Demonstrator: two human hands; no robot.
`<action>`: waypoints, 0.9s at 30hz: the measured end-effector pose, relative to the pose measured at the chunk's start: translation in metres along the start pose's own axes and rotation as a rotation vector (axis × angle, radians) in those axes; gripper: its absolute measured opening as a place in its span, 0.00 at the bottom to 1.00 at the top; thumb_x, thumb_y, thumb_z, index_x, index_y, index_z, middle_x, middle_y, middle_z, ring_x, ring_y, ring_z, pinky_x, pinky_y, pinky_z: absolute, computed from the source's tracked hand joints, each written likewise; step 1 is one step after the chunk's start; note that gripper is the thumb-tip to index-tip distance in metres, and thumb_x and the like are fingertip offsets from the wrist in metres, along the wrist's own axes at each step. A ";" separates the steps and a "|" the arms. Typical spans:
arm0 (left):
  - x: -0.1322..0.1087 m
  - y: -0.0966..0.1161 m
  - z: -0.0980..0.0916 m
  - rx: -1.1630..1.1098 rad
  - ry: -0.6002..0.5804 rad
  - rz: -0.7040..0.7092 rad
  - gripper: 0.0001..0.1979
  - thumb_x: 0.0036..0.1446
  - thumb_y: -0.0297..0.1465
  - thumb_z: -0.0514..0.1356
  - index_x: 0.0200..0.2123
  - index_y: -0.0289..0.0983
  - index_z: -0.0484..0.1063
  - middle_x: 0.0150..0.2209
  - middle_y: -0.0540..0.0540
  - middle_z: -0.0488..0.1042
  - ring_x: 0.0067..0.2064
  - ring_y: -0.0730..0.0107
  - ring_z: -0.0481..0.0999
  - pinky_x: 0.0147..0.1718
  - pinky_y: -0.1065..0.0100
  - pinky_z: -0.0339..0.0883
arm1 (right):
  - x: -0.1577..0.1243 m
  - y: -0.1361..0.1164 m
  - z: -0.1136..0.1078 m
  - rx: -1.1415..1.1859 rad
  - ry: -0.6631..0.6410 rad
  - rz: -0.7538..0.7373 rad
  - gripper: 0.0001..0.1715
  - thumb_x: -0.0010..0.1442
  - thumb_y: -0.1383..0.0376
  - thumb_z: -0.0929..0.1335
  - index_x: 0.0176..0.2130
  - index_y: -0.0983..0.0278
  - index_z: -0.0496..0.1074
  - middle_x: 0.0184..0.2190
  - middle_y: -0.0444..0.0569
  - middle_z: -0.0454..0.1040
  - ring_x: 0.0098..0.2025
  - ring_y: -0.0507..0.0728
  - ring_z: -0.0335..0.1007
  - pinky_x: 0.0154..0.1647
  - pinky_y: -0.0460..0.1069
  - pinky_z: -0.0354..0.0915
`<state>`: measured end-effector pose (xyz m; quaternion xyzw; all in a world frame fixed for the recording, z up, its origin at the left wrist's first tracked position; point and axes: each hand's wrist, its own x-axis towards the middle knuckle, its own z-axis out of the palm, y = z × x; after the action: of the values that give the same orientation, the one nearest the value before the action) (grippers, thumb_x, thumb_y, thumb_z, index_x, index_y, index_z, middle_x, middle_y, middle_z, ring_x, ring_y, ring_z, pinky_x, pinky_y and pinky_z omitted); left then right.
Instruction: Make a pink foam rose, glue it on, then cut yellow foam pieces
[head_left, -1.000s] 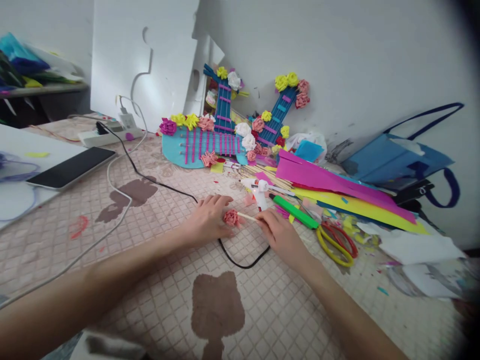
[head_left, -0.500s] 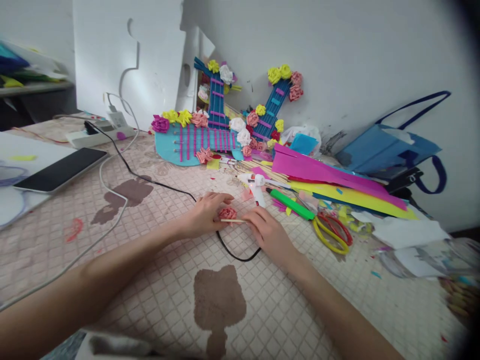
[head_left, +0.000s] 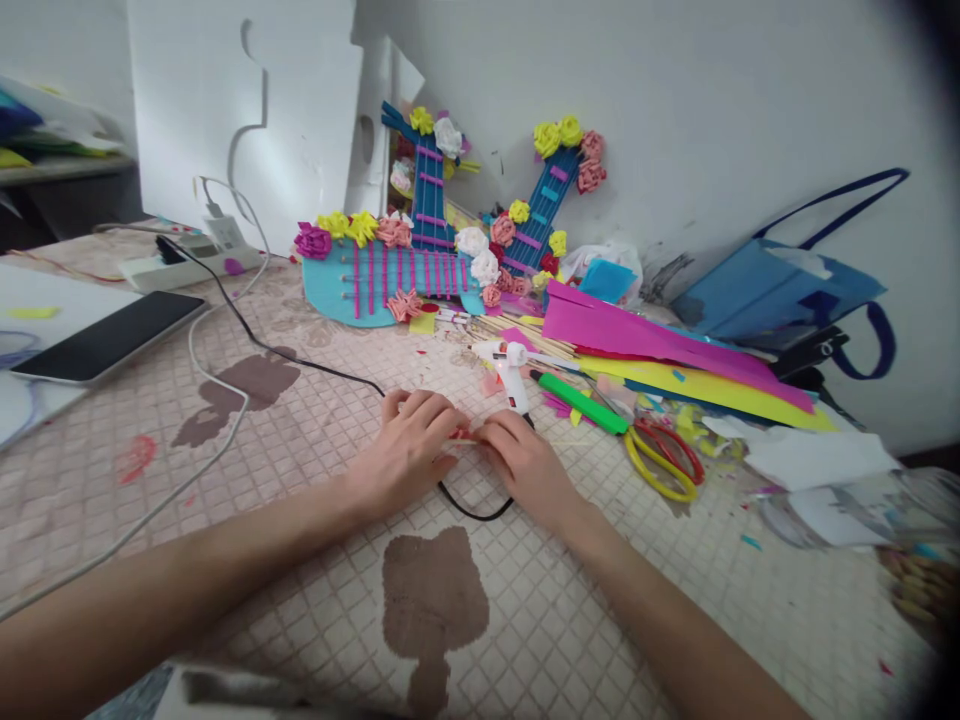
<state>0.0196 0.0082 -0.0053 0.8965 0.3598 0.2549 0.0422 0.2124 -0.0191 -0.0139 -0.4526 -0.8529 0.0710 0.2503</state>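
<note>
My left hand (head_left: 412, 445) is curled over a coral-pink paper flower (head_left: 460, 434), with its fingers closed around it. Only a sliver of the flower shows between my hands. A thin pale wooden stick (head_left: 466, 442) lies across the flower's near side, pinched in the closed fingers of my right hand (head_left: 525, 462). The fingertips of both hands almost meet. Just beyond them a white glue gun (head_left: 512, 376) lies with a small red light on. Its black cord (head_left: 480, 516) loops beneath my hands on the patterned tablecloth (head_left: 315, 580).
Guitar-shaped crafts with paper flowers (head_left: 386, 280) lean at the back. To the right are a green cutter (head_left: 581, 402), scissors (head_left: 664, 465), coloured paper sheets (head_left: 645, 345) and a blue bag (head_left: 772, 285). A phone or tablet (head_left: 112, 335) and a power strip (head_left: 176, 262) are at left.
My left hand has shifted right and its fingers have closed over the flower, hiding most of it. My right hand still pinches the stick, now slightly further left.
</note>
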 end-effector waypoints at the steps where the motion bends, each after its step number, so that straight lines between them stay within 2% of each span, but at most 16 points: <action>1: -0.001 0.001 0.001 0.020 0.004 -0.003 0.11 0.52 0.26 0.59 0.40 0.39 0.66 0.41 0.44 0.70 0.47 0.58 0.65 0.48 0.54 0.50 | 0.000 0.000 0.000 0.001 0.001 0.001 0.13 0.62 0.73 0.58 0.43 0.64 0.67 0.41 0.53 0.67 0.44 0.58 0.64 0.46 0.54 0.64; 12: -0.004 0.001 0.009 0.082 0.101 0.033 0.01 0.57 0.29 0.56 0.33 0.38 0.67 0.34 0.47 0.72 0.41 0.62 0.67 0.44 0.55 0.51 | 0.003 -0.005 0.003 0.013 0.039 -0.013 0.09 0.64 0.71 0.59 0.41 0.64 0.66 0.38 0.52 0.68 0.42 0.57 0.65 0.43 0.53 0.66; 19: -0.004 0.000 0.007 0.097 0.086 0.035 0.04 0.58 0.28 0.56 0.29 0.37 0.67 0.32 0.48 0.72 0.40 0.63 0.67 0.43 0.56 0.51 | 0.003 -0.005 0.005 -0.018 0.045 -0.045 0.09 0.64 0.69 0.59 0.40 0.66 0.66 0.39 0.53 0.68 0.43 0.57 0.65 0.43 0.52 0.65; 27: -0.006 0.001 0.007 0.070 0.051 -0.014 0.02 0.56 0.28 0.57 0.31 0.38 0.68 0.32 0.49 0.71 0.40 0.63 0.66 0.43 0.56 0.50 | 0.008 -0.006 0.011 -0.177 0.087 -0.075 0.08 0.62 0.65 0.62 0.39 0.67 0.67 0.38 0.53 0.68 0.40 0.58 0.64 0.40 0.53 0.65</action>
<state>0.0201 0.0047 -0.0140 0.8880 0.3759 0.2647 0.0032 0.1987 -0.0149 -0.0180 -0.4433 -0.8605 -0.0338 0.2487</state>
